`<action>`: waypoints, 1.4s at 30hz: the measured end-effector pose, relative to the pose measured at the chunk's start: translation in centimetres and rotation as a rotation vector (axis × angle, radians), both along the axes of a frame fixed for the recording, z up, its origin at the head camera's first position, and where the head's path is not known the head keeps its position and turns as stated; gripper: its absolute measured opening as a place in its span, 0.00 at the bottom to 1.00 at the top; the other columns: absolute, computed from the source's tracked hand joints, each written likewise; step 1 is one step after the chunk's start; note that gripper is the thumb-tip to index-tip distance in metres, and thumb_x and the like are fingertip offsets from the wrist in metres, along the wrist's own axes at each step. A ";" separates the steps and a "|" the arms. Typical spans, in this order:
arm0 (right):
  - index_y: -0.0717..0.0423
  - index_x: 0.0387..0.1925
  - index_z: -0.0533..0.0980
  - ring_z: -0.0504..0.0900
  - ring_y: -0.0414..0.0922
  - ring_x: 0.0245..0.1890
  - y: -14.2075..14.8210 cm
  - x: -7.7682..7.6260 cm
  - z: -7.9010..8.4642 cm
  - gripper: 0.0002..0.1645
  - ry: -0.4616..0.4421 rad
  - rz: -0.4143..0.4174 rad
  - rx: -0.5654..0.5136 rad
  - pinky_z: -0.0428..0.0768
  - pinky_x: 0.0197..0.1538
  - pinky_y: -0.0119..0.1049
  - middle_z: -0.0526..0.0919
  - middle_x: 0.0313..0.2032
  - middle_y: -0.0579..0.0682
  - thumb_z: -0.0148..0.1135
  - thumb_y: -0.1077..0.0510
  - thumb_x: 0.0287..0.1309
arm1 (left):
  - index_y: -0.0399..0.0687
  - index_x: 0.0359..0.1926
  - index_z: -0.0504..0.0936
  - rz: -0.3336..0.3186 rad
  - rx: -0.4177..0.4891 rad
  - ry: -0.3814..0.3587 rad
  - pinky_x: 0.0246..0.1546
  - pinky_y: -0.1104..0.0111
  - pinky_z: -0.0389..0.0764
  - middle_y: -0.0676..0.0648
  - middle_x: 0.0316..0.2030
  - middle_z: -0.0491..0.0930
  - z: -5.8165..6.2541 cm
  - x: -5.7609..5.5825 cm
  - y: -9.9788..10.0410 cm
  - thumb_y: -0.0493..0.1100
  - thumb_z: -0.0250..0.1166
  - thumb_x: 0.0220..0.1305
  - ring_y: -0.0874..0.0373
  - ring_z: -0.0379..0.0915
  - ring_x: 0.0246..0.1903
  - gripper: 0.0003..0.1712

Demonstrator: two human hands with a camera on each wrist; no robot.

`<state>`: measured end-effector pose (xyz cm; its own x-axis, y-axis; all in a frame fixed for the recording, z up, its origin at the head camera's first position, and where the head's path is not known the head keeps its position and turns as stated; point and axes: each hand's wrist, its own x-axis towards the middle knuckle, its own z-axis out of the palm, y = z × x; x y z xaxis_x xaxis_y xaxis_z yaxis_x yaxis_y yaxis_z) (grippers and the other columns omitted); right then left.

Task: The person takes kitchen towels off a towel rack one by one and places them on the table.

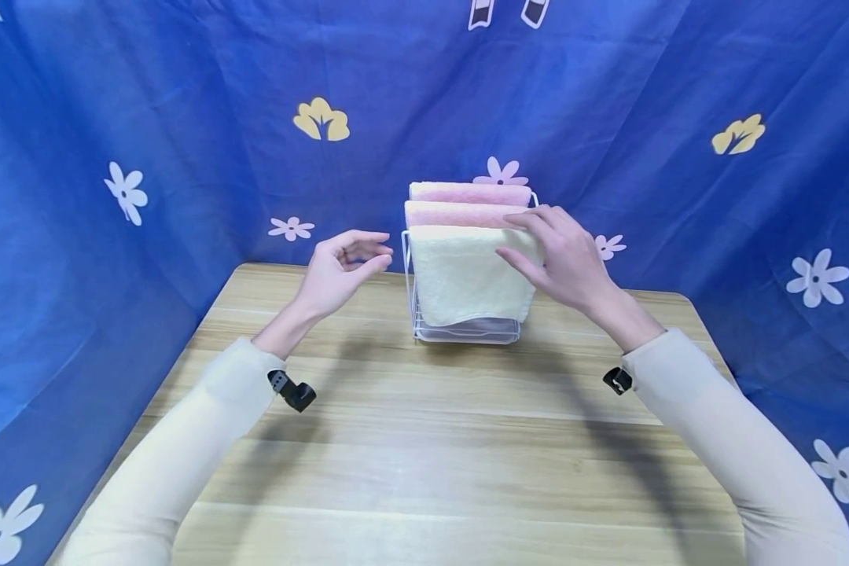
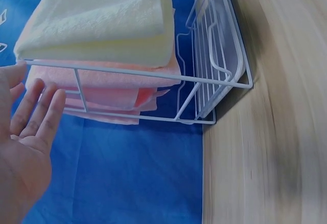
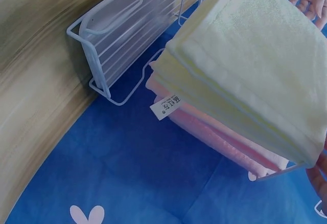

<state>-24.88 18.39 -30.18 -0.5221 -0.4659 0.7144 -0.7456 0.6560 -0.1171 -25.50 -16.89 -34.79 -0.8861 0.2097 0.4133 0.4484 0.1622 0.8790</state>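
A white wire rack (image 1: 467,339) stands on the wooden table with towels draped over its bars. At its front hangs a pale yellow towel (image 1: 470,275). Behind it are a pink towel (image 1: 456,214) and, at the back, another pink towel (image 1: 467,193). My right hand (image 1: 569,259) is at the yellow towel's upper right corner with fingers loosely extended; a firm grip does not show. My left hand (image 1: 343,271) hovers just left of the rack, holding nothing, fingers gently bent and apart from the bars. In the left wrist view, the left palm (image 2: 25,163) faces up beside the rack.
The wooden table (image 1: 424,464) extends toward me in front of the rack. A blue curtain (image 1: 396,94) with flower prints hangs close behind and along both sides. A white label (image 3: 166,106) sticks out from the towels' edge in the right wrist view.
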 end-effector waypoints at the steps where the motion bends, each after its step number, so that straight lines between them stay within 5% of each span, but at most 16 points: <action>1: 0.60 0.56 0.83 0.79 0.55 0.40 -0.1 -0.1 0.0 0.26 -0.001 0.000 0.009 0.79 0.41 0.47 0.86 0.42 0.59 0.75 0.49 0.63 | 0.38 0.57 0.85 -0.002 0.004 0.005 0.43 0.76 0.90 0.56 0.42 0.92 0.0 -0.1 0.1 0.35 0.73 0.67 0.67 0.89 0.38 0.18; 8: 0.57 0.52 0.85 0.82 0.56 0.42 -1.0 -0.6 0.1 0.20 -0.035 -0.009 0.039 0.83 0.41 0.51 0.88 0.45 0.56 0.74 0.49 0.65 | 0.33 0.54 0.85 -0.012 0.016 0.029 0.42 0.72 0.92 0.61 0.38 0.90 0.0 -0.7 1.0 0.35 0.73 0.67 0.58 0.90 0.37 0.16; 16: 0.56 0.50 0.85 0.84 0.56 0.44 -2.0 -0.9 0.1 0.19 -0.057 -0.035 0.079 0.86 0.44 0.54 0.87 0.43 0.56 0.73 0.48 0.66 | 0.35 0.53 0.86 -0.028 -0.022 0.005 0.42 0.75 0.90 0.63 0.38 0.89 0.3 -1.2 2.0 0.36 0.72 0.68 0.67 0.88 0.37 0.14; 25: 0.55 0.52 0.85 0.84 0.53 0.40 -3.0 -1.2 0.3 0.21 -0.103 -0.085 0.148 0.86 0.39 0.52 0.87 0.41 0.54 0.69 0.44 0.69 | 0.38 0.49 0.87 -0.004 -0.045 -0.002 0.42 0.64 0.93 0.60 0.37 0.89 0.7 -1.5 2.6 0.37 0.71 0.70 0.51 0.90 0.38 0.10; 42: 0.54 0.46 0.86 0.85 0.51 0.35 -3.2 -1.2 0.7 0.15 -0.096 -0.074 0.136 0.85 0.38 0.51 0.89 0.39 0.52 0.71 0.47 0.68 | 0.34 0.49 0.86 -0.014 -0.025 -0.006 0.42 0.68 0.93 0.58 0.37 0.90 0.7 -1.5 2.5 0.36 0.70 0.70 0.57 0.90 0.37 0.10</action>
